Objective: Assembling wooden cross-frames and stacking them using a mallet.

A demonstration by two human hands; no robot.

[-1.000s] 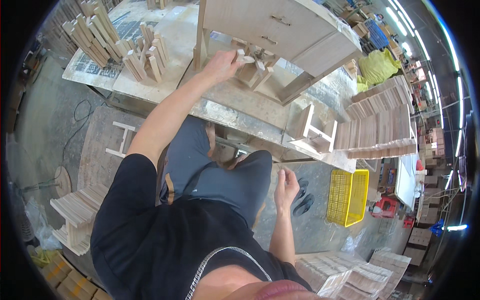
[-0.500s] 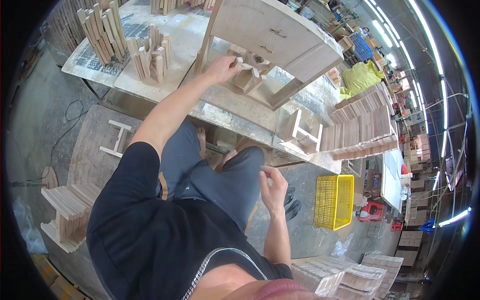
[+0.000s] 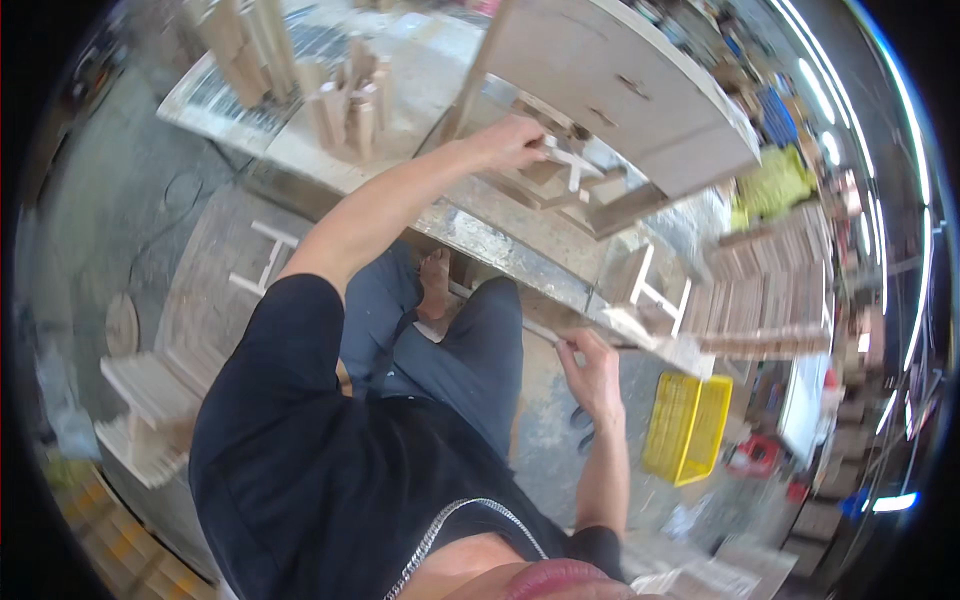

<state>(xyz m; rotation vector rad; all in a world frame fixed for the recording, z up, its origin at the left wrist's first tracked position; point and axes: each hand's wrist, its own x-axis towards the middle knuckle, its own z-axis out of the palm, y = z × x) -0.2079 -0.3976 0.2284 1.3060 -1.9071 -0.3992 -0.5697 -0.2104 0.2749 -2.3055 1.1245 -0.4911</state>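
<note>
My left hand (image 3: 515, 142) reaches over the worktable, its fingers closed on the near end of a pale wooden piece (image 3: 574, 168). That piece lies at the foot of a large wooden stand with an upright board (image 3: 640, 75). My fingers hide part of its end. My right hand (image 3: 592, 370) is off the table's front edge, beside my knee, with thumb and fingers pinched together. Whether a small thing sits between them I cannot make out. A pale H-shaped wooden frame (image 3: 660, 300) rests on the table, up and to the right of that hand.
Bundles of upright sticks (image 3: 350, 108) stand on the table's left. Stacked wooden strips (image 3: 765, 285) fill its right end. A yellow crate (image 3: 686, 428) is on the floor at right. Another H-shaped frame (image 3: 262, 258) lies on a board at left, near stacked wood (image 3: 160, 385).
The whole view has shifted, and the picture is blurred. My left hand stays at the stand with the pale wooden piece. My right hand has moved slightly toward the table, its fingers still closed.
</note>
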